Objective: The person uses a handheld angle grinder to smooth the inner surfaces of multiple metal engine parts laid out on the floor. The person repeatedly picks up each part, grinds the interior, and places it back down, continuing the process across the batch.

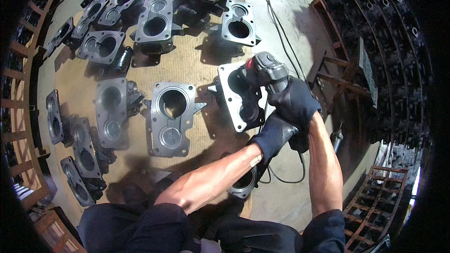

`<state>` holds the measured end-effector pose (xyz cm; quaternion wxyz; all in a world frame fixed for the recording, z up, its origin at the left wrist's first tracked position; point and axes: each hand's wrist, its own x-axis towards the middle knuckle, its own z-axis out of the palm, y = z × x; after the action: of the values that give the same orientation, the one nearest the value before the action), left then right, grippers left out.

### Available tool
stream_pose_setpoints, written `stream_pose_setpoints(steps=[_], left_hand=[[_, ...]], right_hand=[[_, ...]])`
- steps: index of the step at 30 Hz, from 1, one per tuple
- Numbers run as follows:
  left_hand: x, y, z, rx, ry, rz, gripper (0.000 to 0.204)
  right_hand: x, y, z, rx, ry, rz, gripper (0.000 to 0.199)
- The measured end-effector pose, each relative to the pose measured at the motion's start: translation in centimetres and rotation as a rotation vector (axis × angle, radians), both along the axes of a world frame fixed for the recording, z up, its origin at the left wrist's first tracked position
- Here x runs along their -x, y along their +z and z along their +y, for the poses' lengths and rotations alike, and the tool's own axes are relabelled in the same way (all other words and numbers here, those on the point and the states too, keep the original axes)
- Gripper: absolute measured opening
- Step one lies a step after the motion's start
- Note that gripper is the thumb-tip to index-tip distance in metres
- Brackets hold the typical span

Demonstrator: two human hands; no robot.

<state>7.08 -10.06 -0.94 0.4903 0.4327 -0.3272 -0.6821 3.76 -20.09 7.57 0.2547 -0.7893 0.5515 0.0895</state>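
Both my hands, in dark gloves, are wrapped round an angle grinder with a grey metal head and a bit of red at its front. My right hand is closed on the body just behind the head. Lower down, my left hand is closed near the rear of the tool, its fingers partly hidden. The grinder's head is over the right edge of a metal casting with a bright, flat flange and two round openings. Whether the disc touches the metal cannot be seen. Beside it on the left stands a similar grey casting.
Several more castings stand on the cardboard sheet, at the far side and left. A black cord runs over the floor on the right. Rusty metal racks and stacked dark parts line the right; another rack stands left.
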Motion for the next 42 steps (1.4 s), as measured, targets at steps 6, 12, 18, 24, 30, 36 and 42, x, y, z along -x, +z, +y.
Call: stream_pose_setpoints(steps=[6,12,18,24,30,36,42], left_hand=[[1.0,-4.5,2.7,-0.124,0.148,0.634,0.039],[0.6,-3.3,2.1,0.103,0.084,-0.126,0.047],[0.6,-5.1,4.1,0.128,0.035,-0.169,0.044],[1.9,-2.6,8.6,-0.014,0.297,0.161,0.052],[-0.1,-0.6,6.0,0.097,0.168,-0.094,0.048],[1.5,-9.3,4.8,0.091,0.262,0.208,0.044],[2.5,1.2,10.5,-0.042,0.093,0.127,0.039]], right_hand=[[-3.3,0.0,2.4,-0.009,0.077,-0.101,0.046],[-1.4,-0.9,1.3,0.013,0.036,-0.112,0.046],[-3.9,0.6,3.8,-0.037,0.059,-0.154,0.047],[-1.4,-2.1,6.5,-0.141,0.055,-0.220,0.068],[-1.9,0.4,5.1,-0.042,0.036,-0.157,0.052],[-5.6,0.7,4.7,-0.079,0.083,-0.137,0.045],[1.4,-0.1,9.2,-0.110,0.002,-0.081,0.061]])
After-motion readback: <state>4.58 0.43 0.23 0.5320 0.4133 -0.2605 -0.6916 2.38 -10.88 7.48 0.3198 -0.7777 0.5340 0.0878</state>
